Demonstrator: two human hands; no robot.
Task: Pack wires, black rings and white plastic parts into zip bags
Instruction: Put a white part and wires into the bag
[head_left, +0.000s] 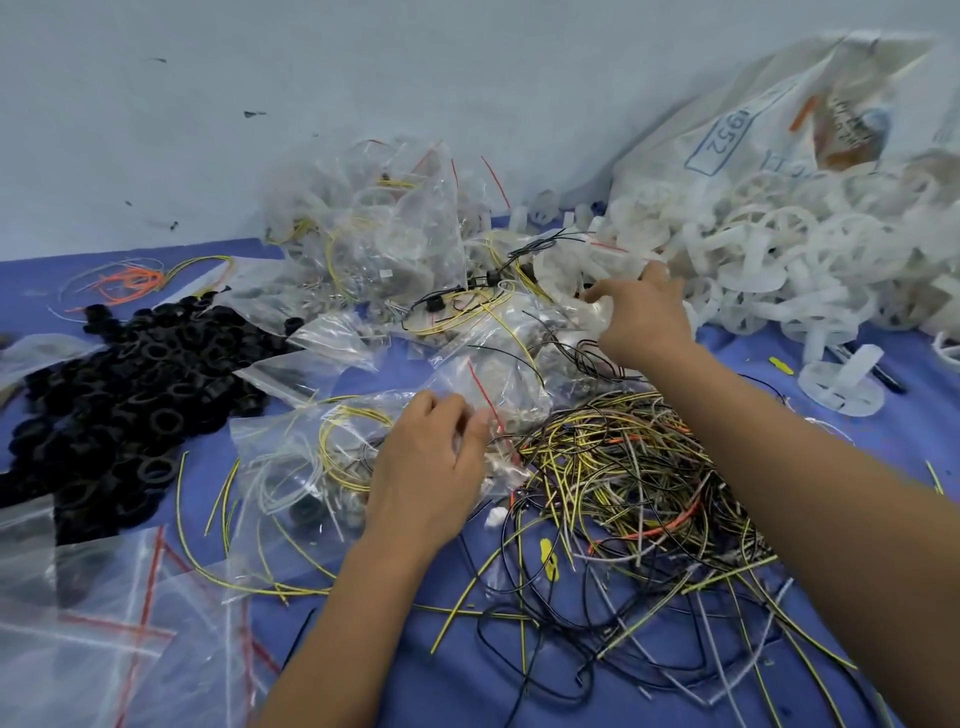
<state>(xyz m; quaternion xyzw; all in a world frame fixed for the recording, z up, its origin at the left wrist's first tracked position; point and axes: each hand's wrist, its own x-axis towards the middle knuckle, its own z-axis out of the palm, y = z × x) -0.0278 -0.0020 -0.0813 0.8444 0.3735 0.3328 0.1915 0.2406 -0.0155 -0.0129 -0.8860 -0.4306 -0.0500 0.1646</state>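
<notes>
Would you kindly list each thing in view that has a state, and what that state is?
left hand: fingers curled, pinching a zip bag
right hand: gripping a white plastic part
black rings: loose heap, unpacked
wires: tangled loose pile
filled bags: heaped by the wall
empty bags: flat, stacked
large sack: open, white parts spilling out

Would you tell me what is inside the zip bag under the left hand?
The zip bag shows coiled yellow and white wires and a black ring; the left hand covers its right part.
</notes>
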